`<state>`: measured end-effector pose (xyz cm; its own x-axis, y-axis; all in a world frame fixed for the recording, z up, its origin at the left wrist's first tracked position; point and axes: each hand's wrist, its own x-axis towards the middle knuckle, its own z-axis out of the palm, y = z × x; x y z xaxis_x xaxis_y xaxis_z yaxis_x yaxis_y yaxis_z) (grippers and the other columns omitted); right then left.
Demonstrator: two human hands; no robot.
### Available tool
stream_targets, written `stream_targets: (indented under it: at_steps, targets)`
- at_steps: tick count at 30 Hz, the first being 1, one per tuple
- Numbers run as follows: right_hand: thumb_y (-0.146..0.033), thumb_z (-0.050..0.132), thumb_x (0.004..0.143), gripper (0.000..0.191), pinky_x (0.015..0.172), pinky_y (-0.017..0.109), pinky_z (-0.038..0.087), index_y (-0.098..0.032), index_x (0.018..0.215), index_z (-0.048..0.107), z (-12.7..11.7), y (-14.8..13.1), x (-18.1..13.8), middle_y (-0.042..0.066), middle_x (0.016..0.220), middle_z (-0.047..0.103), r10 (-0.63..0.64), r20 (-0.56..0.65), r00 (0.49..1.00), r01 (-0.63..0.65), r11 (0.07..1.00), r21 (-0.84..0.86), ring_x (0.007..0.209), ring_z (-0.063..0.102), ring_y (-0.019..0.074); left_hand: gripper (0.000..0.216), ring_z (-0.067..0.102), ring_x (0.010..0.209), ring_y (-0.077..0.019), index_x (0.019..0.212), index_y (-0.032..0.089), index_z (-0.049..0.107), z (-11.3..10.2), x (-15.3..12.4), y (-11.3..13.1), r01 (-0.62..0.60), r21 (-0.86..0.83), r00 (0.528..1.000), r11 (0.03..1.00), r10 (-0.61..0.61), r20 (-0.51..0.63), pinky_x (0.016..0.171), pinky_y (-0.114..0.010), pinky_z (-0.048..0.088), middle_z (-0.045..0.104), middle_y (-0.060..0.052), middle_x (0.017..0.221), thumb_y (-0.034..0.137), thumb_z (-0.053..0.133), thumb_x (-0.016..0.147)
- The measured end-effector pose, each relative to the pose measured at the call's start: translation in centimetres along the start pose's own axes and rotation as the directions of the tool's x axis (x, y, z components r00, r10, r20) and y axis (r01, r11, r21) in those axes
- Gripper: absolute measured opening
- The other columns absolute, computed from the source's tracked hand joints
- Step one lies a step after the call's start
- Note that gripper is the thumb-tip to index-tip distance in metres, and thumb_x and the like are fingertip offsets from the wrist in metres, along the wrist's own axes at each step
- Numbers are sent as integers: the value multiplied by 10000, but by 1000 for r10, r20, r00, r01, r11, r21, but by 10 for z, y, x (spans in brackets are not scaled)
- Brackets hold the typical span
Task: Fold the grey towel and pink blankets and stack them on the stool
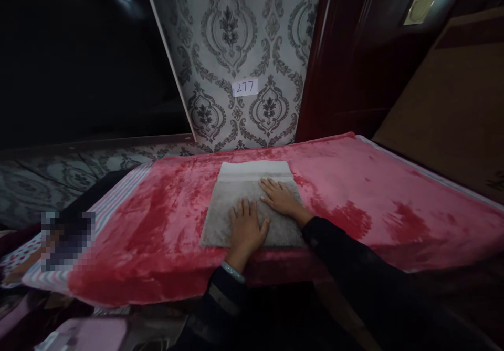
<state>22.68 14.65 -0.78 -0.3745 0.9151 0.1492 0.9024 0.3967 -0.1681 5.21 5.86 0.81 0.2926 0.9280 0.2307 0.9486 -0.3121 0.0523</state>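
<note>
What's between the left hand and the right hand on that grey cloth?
In the head view, only the surface of the grey cloth shows between the left hand and the right hand.

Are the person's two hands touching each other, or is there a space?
Apart. The head view shows bare grey fabric between the left hand and the right hand, with no finger crossing over.

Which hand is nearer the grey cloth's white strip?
The right hand. Its fingertips lie just short of the white strip; the left hand rests on the grey cloth, nearer its front edge.
</note>
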Motion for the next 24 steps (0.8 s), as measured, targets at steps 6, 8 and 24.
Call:
stream_targets:
  at_steps: [6,8,24]
  targets:
    - [-463,248,1071,585,1231,601,186,-291,1630,252,-5,4,-7,28,1689,183,-79,30,996,79,997,12,1562,118,294,669,346,1499,-379,1509,89,471,1,0,2,33,-11,999,999,-34,-19,1192,-604,300,411,-246,1582,507,450,988]
    - [-458,237,1072,580,1227,620,174,-307,1632,239,-7,4,-8,18,1692,164,-100,41,994,100,995,7,1563,101,300,673,345,1498,-385,1507,87,475,1,-1,2,46,-14,998,999,-46,-33,1189,-606,300,412,-254,1577,511,461,984]
    - [-564,352,1045,686,1219,647,134,-239,1637,231,-10,-47,14,115,1686,146,-142,161,977,152,987,-50,1556,104,347,527,445,1440,-361,1451,162,549,31,-80,-41,-27,42,956,999,38,-292,1150,-571,390,504,-198,1531,342,569,956]
